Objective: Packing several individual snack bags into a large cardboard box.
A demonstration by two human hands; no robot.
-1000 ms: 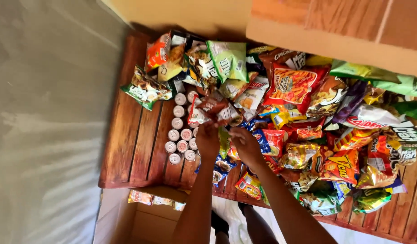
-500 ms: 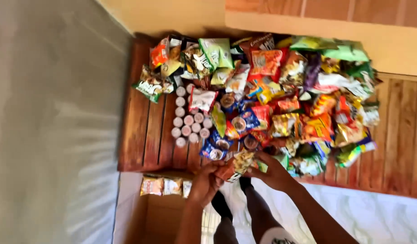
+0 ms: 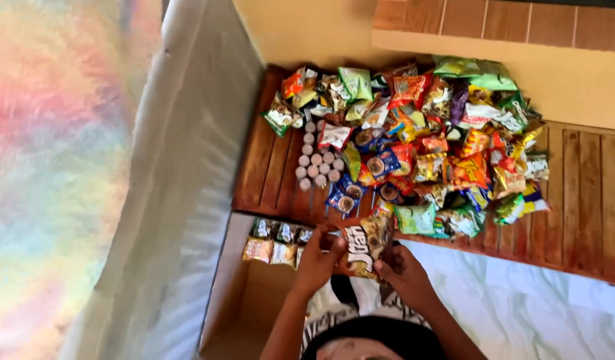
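Both of my hands hold one brown snack packet [image 3: 364, 243] just off the near edge of the wooden table [image 3: 267, 167]. My left hand [image 3: 317, 261] grips the packet's left side and my right hand [image 3: 404, 273] grips its lower right corner. The packet hangs over the right rim of an open cardboard box [image 3: 244, 303]. Several small packets [image 3: 275, 241] stand in a row along the box's far wall. A big pile of bright snack packets [image 3: 427, 140] covers the table beyond my hands.
Rows of small round lidded cups [image 3: 315, 163] sit at the left of the pile. A grey sheet [image 3: 181, 193] runs down the left, with a rainbow-coloured cloth [image 3: 54, 167] beyond it. White marbled floor [image 3: 541, 313] lies at lower right.
My hands have drawn back from the pile to the table's near edge and now hold a brown packet together above the box. The view has widened.
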